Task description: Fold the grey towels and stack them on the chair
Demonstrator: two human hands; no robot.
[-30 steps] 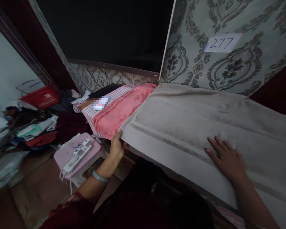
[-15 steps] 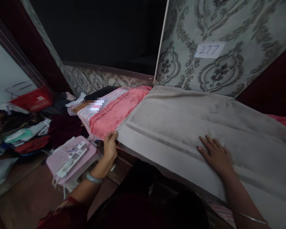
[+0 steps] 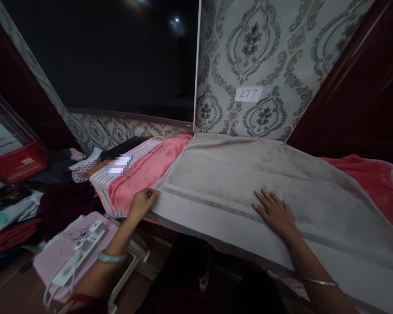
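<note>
A large beige towel [image 3: 249, 174] with a darker stripe lies spread over a pink blanket [image 3: 144, 172] on a raised surface. My left hand [image 3: 142, 201] is closed on the towel's near left corner, fingers pinching the edge. My right hand [image 3: 275, 213] lies flat on the towel near its front edge, fingers stretched out and apart. A bangle is on each wrist.
A pink stool [image 3: 65, 257] with a white power strip [image 3: 80, 244] and cable stands at lower left. Piled clothes [image 3: 16, 213] and a red basket [image 3: 16, 163] sit far left. A patterned wall with a "277" label [image 3: 248, 93] rises behind, beside a dark screen [image 3: 111, 61].
The view has tilted up and pulled back. My left hand has shifted onto the towel's corner and closed on it; my right hand stays flat on the towel.
</note>
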